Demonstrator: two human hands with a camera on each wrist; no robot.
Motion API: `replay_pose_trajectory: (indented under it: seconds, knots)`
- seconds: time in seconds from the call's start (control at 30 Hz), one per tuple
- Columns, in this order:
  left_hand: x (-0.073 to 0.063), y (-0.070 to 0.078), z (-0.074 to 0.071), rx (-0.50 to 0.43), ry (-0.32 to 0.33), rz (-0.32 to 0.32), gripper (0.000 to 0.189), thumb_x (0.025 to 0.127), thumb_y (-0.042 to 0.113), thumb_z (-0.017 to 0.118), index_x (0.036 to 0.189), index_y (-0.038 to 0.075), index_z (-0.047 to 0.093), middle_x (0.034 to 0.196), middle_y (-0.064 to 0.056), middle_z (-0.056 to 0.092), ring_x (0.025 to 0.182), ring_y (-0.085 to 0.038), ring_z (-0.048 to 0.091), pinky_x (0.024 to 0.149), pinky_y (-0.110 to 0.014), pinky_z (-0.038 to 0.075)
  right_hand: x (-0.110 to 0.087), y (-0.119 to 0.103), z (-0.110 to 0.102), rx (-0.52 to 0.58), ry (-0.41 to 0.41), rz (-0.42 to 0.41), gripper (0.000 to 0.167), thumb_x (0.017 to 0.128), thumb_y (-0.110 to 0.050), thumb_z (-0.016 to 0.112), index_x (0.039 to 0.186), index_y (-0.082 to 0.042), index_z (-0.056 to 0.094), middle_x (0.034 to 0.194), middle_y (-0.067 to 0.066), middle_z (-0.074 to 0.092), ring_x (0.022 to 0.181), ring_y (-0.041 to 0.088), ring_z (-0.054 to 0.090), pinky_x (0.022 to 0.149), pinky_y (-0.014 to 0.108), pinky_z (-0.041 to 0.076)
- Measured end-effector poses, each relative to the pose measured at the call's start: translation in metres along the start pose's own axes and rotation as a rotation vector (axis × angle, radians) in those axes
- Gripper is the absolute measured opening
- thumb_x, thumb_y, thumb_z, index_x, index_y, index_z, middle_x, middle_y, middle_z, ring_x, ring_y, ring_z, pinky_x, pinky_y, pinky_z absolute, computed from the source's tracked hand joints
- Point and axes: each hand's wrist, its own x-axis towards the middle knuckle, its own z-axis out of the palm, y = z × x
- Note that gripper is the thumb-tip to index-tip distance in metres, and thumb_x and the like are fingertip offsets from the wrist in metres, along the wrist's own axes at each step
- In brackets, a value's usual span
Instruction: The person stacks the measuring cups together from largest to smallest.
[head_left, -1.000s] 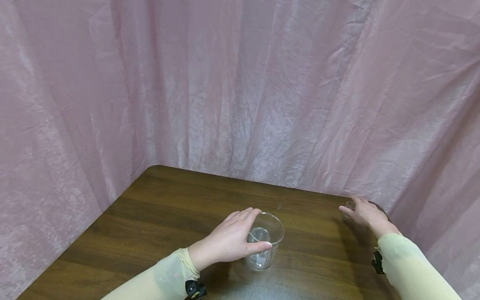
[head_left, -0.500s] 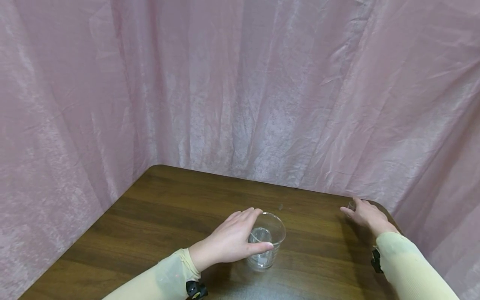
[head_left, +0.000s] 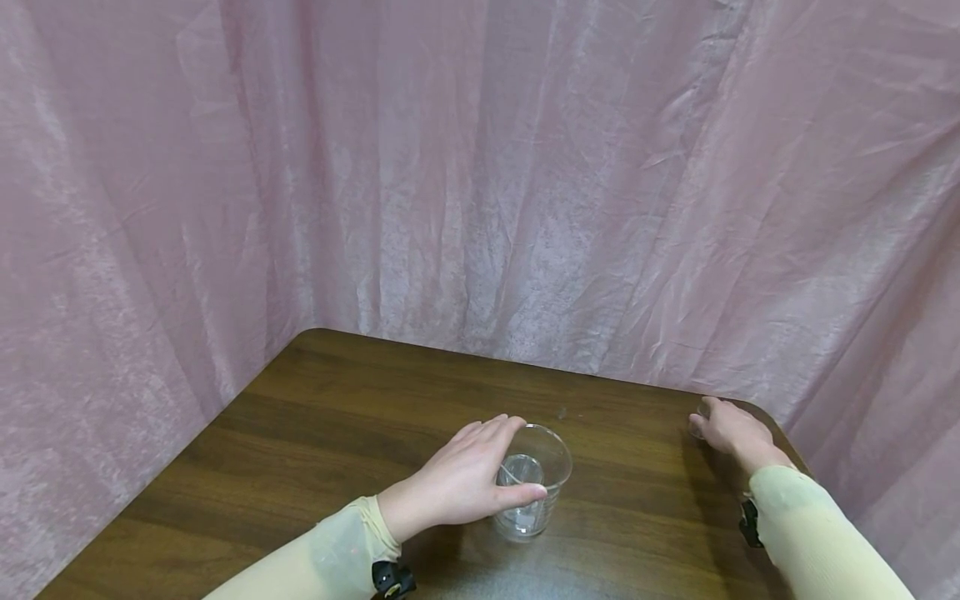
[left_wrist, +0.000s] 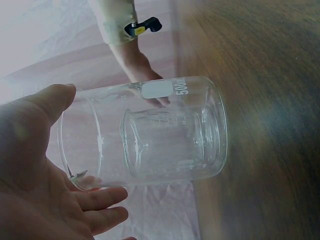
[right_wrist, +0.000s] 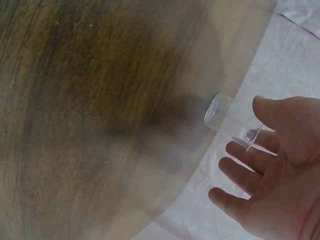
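Observation:
My left hand (head_left: 457,483) holds a large clear glass beaker (head_left: 553,471) near its rim, thumb on one side and fingers on the other. The beaker stands upright on the table. Inside it, a smaller glass beaker (left_wrist: 162,145) shows in the left wrist view, where a 500 ml marking is on the outer wall. At the table's far right corner, my right hand (head_left: 735,427) has its thumb and forefinger around the top of a small clear beaker (right_wrist: 219,112). Much of that small beaker is hidden by the hand in the head view.
The brown wooden table (head_left: 360,400) has rounded far corners, and the small beaker stands close to its far right edge. Pink curtains (head_left: 480,183) hang behind the table and along its sides. A small faint mark (head_left: 562,413) lies near the back edge.
My right hand's thumb and fingers have drawn together around the small beaker. The left hand and the large beaker have stayed in place.

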Motion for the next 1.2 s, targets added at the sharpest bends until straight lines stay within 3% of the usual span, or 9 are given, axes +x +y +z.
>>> replay_pose_trajectory:
  seconds: [0.27,0.8,1.2]
  knots:
    - [0.0,0.0,-0.001,-0.001,0.005,0.004,0.087,0.099,0.069,0.071,0.156,0.006,0.052,0.154,-0.008,0.061,0.148,-0.028,0.054,0.125,-0.049,0.041,0.001,0.005,0.003,0.007,0.054,0.033,0.065,0.112,-0.036,0.054,0.156,0.011,0.043,0.154,0.04,0.049,0.137,0.067,0.049,0.099,0.077,0.05]
    - [0.002,0.001,0.0,-0.002,-0.003,-0.006,0.09,0.099,0.069,0.071,0.158,0.005,0.051,0.158,-0.009,0.059,0.15,-0.029,0.052,0.126,-0.051,0.04,-0.006,0.012,0.004,-0.002,0.116,-0.017,0.065,0.11,-0.046,0.061,0.144,0.01,0.059,0.14,0.037,0.063,0.124,0.064,0.06,0.092,0.072,0.055]
    - [0.004,-0.001,0.001,-0.006,0.001,-0.003,0.089,0.099,0.068,0.072,0.158,0.005,0.051,0.158,-0.01,0.059,0.151,-0.03,0.052,0.127,-0.051,0.039,-0.012,0.014,0.007,0.02,0.13,-0.021,0.076,0.107,-0.054,0.064,0.147,0.011,0.057,0.141,0.036,0.063,0.125,0.064,0.06,0.088,0.072,0.056]
